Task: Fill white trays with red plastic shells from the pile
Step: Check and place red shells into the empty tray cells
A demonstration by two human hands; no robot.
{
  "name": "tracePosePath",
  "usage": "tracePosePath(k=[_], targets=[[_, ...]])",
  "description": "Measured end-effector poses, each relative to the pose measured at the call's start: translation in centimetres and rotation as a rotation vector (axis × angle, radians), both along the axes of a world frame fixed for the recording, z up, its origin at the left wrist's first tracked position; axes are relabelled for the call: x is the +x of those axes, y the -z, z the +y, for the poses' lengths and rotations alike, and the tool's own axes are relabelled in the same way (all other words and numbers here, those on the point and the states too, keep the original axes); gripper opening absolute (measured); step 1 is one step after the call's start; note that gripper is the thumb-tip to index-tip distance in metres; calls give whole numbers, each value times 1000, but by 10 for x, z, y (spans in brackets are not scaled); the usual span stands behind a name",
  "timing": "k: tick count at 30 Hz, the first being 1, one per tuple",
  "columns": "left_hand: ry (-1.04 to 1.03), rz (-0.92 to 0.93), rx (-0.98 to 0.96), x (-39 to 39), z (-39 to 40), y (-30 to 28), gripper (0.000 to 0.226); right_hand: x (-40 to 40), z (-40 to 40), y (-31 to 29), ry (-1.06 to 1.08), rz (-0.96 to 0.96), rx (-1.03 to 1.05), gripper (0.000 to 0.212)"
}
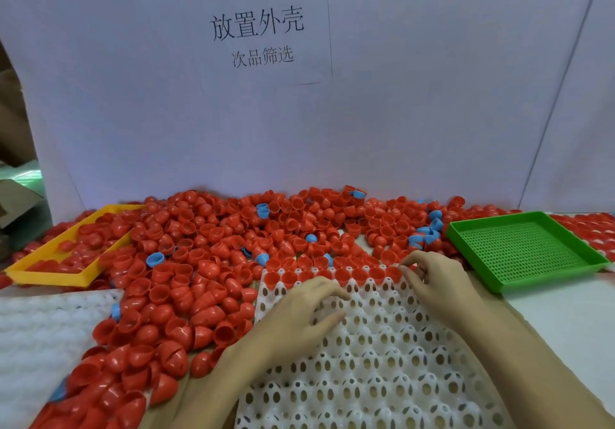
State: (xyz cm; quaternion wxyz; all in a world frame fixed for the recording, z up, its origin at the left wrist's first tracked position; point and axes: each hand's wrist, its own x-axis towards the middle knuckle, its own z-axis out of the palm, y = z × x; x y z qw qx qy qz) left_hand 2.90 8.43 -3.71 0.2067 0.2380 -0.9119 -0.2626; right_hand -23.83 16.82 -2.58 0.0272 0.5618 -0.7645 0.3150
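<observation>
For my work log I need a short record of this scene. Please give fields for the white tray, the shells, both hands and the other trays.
white tray: perforated white tray lies in front of the person, only its far row filled
filled row: red shells sit open side up
pile: loose red shells with a few blue shells mixed in
left hand: left hand rests on the tray, fingers loosely curled, holding nothing visible
right hand: right hand at the far row's right end; grip unclear
other trays: yellow tray holds red shells; green tray

A tray (pixel 382 345) is lying near centre, the shell pile (pixel 233 245) lying far and left of it, a mesh basket (pixel 525 249) sitting right.
</observation>
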Motion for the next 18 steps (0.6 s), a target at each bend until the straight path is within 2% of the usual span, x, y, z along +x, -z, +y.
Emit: tracePosePath(k=[2, 4, 5, 9, 16, 18], targets=[[-89, 140, 102, -4, -8, -11, 23, 1, 0, -1, -9, -16, -22, 7], [-213, 250, 88, -13, -29, -23, 21, 1, -1, -2, -19, -32, -37, 7], [-271, 248, 43, -17, -43, -28, 21, 1, -1, -2, -26, -43, -44, 7], [-435, -31, -137, -34, -114, -45, 38, 1, -2, 0, -48, -64, -59, 7], [-468, -520, -204, -60, -181, -37, 57, -1, -1, 0, -70, -96, -88, 11], [-474, -593, -208, -63, -187, -28, 61, -1, -1, -1, -75, -91, -84, 12]])
